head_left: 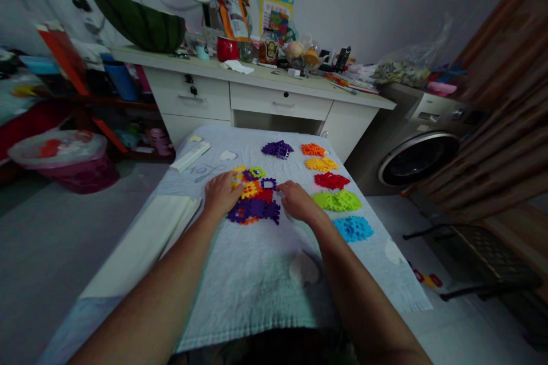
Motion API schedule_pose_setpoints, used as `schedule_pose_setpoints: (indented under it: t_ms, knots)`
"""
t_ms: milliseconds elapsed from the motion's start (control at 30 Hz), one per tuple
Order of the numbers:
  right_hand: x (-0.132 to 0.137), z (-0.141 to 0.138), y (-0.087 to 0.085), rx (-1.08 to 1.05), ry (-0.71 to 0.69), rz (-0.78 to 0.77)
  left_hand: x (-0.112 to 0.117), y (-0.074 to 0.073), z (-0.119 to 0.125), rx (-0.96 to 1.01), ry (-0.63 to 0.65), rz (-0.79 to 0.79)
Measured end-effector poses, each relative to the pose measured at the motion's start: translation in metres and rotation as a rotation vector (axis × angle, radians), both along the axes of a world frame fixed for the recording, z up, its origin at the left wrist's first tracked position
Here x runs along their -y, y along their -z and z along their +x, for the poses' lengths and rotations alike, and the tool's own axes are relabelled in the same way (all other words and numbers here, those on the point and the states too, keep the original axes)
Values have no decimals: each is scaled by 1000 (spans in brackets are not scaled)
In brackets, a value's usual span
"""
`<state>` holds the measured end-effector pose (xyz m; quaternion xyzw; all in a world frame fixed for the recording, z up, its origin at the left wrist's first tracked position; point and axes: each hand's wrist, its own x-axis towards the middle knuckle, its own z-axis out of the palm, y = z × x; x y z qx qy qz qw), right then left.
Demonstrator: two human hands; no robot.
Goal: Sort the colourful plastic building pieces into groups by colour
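Observation:
A mixed heap of small plastic interlocking pieces, purple, orange, yellow and red, lies in the middle of a pale cloth-covered table. My left hand rests on the heap's left side, fingers curled over some pieces. My right hand lies at the heap's right edge, fingers bent toward a purple square piece. To the right, sorted piles sit apart: purple, orange, yellow, red, green and blue.
A white remote-like bar and folded white cloth lie on the table's left. Behind stands a cluttered white desk with a watermelon. A washing machine is at right, a pink bin at left, a dark chair near right.

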<state>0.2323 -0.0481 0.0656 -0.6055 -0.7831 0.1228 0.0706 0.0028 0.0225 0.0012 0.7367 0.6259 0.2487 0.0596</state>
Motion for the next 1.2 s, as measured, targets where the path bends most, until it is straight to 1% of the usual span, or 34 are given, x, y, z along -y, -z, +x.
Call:
schedule_pose_setpoints:
  t_ms: [100,200,267,367,467,567,700,767,867,967,1067,1200]
  knots:
    - [-28,-11,18,-2,61,35,0,-1,0,1,-9,1]
    - [-42,-13,29,-13,101,65,0,-2,1,3,-10,3]
    - [-47,-10,32,-36,114,60,0,-2,0,8,0,16]
    - [-55,-1,31,-110,137,53,-2,-2,0,9,18,40]
    - [-69,6,29,-243,182,101,-3,-2,0,1,27,52]
    - [-88,9,31,-403,240,156,-2,-2,0,-8,25,56]
    - [-117,5,43,-590,395,242,-1,-3,1,-31,23,53]
    - [-130,2,51,-656,457,252,0,-4,1,-39,21,53]
    - [-150,1,62,-754,513,239,1,-4,2,-29,21,62]
    - [-165,0,71,-859,569,272,2,-5,2,-28,23,61]
    - [-175,-2,79,-911,622,305,2,-5,2,-39,17,52]
    - [-177,-4,84,-928,619,329,3,-5,1,-39,17,52]
